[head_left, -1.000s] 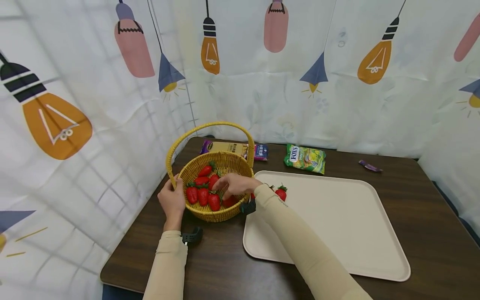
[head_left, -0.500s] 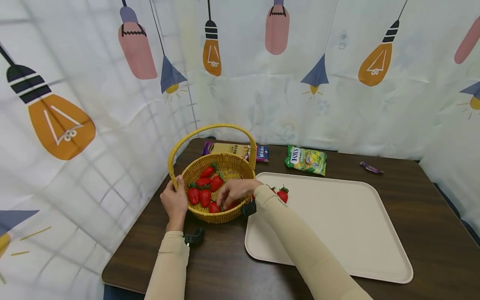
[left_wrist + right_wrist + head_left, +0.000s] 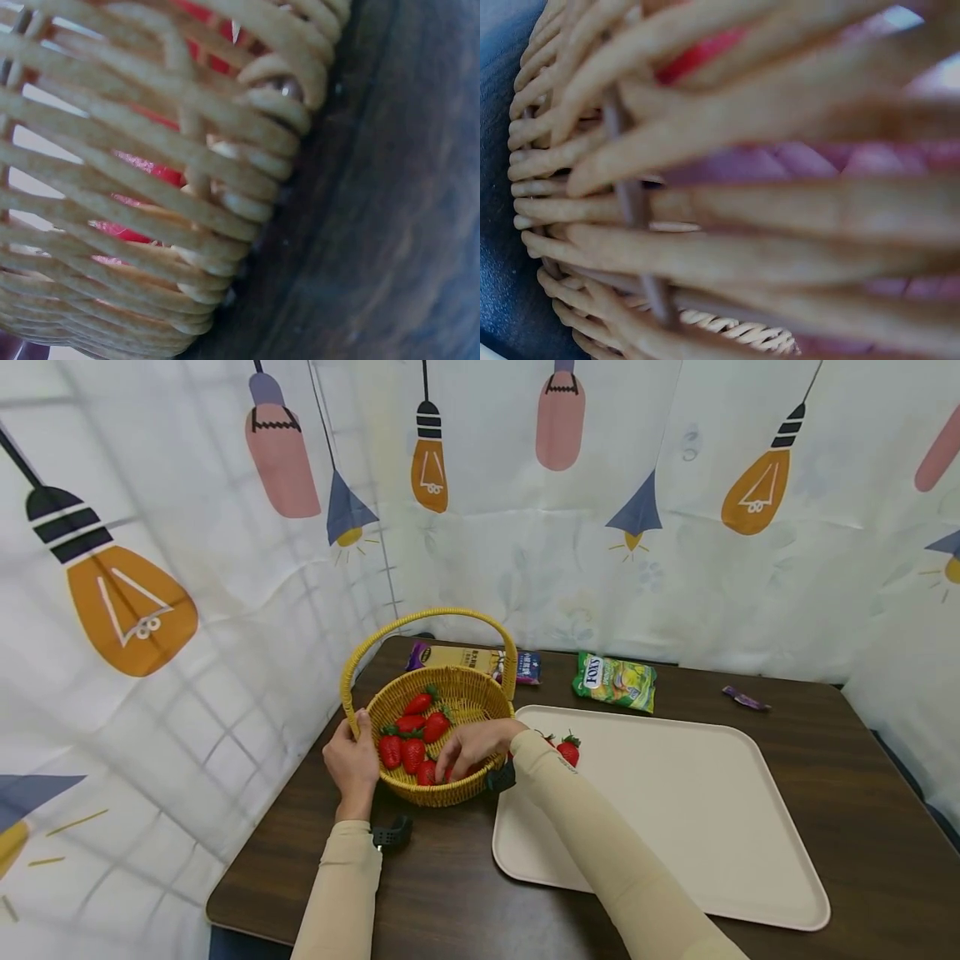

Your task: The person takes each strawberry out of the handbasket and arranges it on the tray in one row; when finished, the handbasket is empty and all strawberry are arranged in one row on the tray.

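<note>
A yellow wicker basket with a tall arched handle holds several red strawberries with green tops. My left hand grips its left side, near the foot of the handle. Inside the basket, my right hand reaches down at the near right, fingers curled about a strawberry that they partly hide. In the left wrist view, woven wicker fills most of the picture, with red showing through the gaps. The right wrist view also looks through the wicker wall, where parts of the hand show blurred.
Right of the basket lies a large beige tray, strawberries at its upper left corner, partly behind my sleeve. Along the dark table's back are a yellow-purple snack packet, a green FOX'S candy bag and a small purple wrapper.
My right hand has sunk lower toward the basket's near right side, its fingers closing round a strawberry there. My left hand keeps its grip. The head view has shifted slightly.
</note>
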The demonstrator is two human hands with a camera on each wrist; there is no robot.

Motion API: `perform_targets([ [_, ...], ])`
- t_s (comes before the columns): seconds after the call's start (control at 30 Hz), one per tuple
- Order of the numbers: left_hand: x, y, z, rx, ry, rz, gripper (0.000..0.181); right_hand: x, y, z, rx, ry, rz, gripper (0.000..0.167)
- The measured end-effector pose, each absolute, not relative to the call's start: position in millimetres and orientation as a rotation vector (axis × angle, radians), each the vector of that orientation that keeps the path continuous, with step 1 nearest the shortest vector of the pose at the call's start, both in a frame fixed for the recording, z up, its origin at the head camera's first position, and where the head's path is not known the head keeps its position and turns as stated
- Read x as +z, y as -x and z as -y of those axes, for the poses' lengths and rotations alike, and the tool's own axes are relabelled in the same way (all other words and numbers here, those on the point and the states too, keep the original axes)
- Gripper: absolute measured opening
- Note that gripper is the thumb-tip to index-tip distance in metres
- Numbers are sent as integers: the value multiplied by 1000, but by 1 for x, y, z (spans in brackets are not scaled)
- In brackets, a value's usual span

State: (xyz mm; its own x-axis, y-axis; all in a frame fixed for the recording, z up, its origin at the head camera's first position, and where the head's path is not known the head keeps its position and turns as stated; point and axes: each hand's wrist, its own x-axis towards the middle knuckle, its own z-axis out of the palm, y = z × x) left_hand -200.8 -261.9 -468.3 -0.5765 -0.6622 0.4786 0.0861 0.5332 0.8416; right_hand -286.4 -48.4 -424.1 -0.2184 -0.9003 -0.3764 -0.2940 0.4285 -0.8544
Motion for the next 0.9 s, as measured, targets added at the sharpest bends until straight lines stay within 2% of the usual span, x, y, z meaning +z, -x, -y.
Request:
perform_targets([
  [0.13, -468, 202, 262, -1111, -474, 1944, 32, -424, 285, 47, -831, 1026, -1755, 22],
  [0.67, -466, 200, 262, -1110, -471, 1956, 40, -421, 284, 43, -996, 1200, -1977, 28],
  [0.9, -465, 201, 262, -1121, -458, 1952, 39, -416, 280, 34, -1091, 1155, -2083, 30],
])
